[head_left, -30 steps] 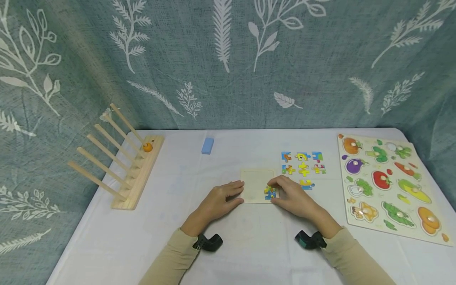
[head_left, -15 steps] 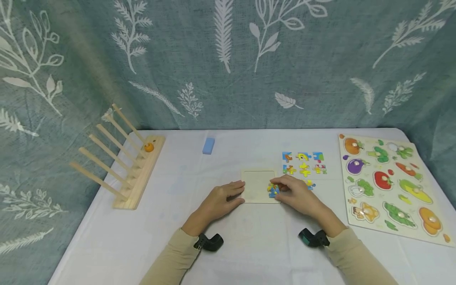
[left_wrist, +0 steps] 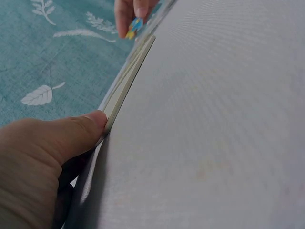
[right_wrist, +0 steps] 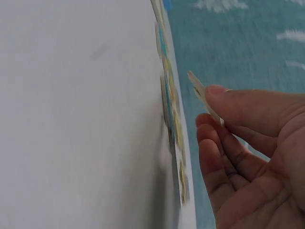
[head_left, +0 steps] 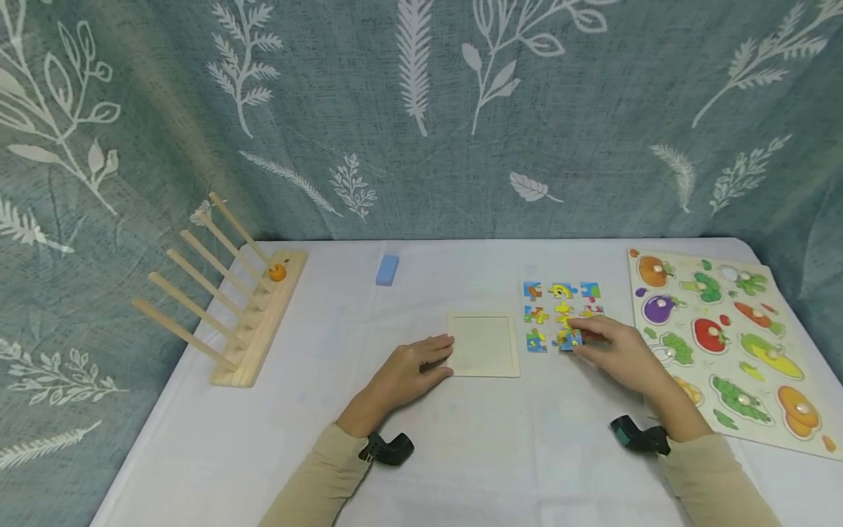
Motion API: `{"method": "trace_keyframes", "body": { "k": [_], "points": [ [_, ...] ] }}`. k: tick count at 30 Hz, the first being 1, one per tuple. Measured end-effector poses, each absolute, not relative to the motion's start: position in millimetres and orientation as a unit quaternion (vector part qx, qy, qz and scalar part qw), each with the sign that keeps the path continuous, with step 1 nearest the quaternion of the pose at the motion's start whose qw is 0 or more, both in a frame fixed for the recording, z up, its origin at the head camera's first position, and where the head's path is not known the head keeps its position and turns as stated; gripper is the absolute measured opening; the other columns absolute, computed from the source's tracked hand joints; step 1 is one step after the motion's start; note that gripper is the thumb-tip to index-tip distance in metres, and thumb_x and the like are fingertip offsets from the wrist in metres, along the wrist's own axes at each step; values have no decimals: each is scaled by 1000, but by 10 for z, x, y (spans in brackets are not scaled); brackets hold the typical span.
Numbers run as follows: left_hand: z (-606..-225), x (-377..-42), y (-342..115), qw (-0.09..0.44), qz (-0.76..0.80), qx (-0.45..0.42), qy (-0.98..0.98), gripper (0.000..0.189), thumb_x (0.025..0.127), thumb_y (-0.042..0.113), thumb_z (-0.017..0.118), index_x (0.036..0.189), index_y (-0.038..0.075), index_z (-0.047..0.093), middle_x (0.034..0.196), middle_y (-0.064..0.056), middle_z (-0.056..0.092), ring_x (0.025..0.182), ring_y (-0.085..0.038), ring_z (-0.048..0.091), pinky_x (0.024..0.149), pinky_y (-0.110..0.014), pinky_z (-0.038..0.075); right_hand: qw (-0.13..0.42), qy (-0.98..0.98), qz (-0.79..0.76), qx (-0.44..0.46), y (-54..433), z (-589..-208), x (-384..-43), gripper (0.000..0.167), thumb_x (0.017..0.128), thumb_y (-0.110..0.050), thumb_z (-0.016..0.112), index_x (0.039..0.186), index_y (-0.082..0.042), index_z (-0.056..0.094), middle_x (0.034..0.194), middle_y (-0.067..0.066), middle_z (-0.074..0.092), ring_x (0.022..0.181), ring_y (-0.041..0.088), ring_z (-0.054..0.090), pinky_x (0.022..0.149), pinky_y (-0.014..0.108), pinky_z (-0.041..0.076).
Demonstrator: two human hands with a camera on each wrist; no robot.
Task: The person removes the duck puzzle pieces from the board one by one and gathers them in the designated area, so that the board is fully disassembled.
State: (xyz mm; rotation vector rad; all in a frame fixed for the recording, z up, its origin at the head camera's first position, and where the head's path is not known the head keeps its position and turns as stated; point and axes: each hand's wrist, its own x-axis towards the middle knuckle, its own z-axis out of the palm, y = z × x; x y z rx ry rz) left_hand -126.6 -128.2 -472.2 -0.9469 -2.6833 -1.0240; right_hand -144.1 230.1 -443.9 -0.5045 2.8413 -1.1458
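In the head view my left hand (head_left: 415, 369) rests its fingers and thumb against the left edge of the square wooden puzzle frame (head_left: 516, 351), whose inside is bare. The left wrist view shows the thumb on the frame's edge (left_wrist: 125, 93). My right hand (head_left: 619, 351) pinches a small blue and yellow jigsaw piece (right_wrist: 205, 98) between thumb and fingers. It is above the table, over the near row of loose jigsaw pieces (head_left: 536, 340); what lies directly beneath it is partly hidden. More pieces (head_left: 563, 290) lie in rows right of the frame.
A wooden vegetable knob puzzle board (head_left: 731, 351) lies at the right, partly behind my right forearm. A blue block (head_left: 387, 270) sits near the far edge. At the left stands a wooden base (head_left: 263, 329) with several slanting pegs and an orange bead (head_left: 277, 272).
My right hand has lifted the jigsaw piece from the frame's lower right corner and carried it right, over the loose pieces. My left hand stays at the frame's left edge.
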Motion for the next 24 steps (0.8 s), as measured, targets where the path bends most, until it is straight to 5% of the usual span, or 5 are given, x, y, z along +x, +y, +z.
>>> {"method": "trace_keyframes", "body": {
  "k": [9, 18, 24],
  "points": [
    [-4728, -1256, -1280, 67, -337, -320, -883, 40, 84, 17, 73, 117, -2, 65, 125, -14, 62, 119, -25, 58, 99, -35, 50, 14, 930, -337, -145, 2631, -4447, -1423, 40, 86, -17, 71, 123, -4, 63, 118, 16, 63, 94, -6, 53, 77, 4, 44],
    [-4709, -1272, -1250, 70, -331, -326, -882, 40, 84, 17, 72, 118, -3, 64, 126, -14, 62, 119, -26, 58, 99, -36, 50, 37, 933, -326, -149, 2672, -4442, -1408, 39, 87, -12, 68, 124, -1, 61, 116, 19, 59, 108, 36, 55, 91, 53, 46],
    [-4718, -1273, -1247, 67, -332, -323, -884, 40, 84, 17, 72, 118, -2, 64, 126, -14, 62, 119, -26, 58, 100, -36, 49, 40, 933, -324, -149, 2672, -4417, -1423, 39, 87, -12, 68, 123, 1, 60, 119, 22, 56, 114, 42, 50, 95, 61, 41]
  ]
}}
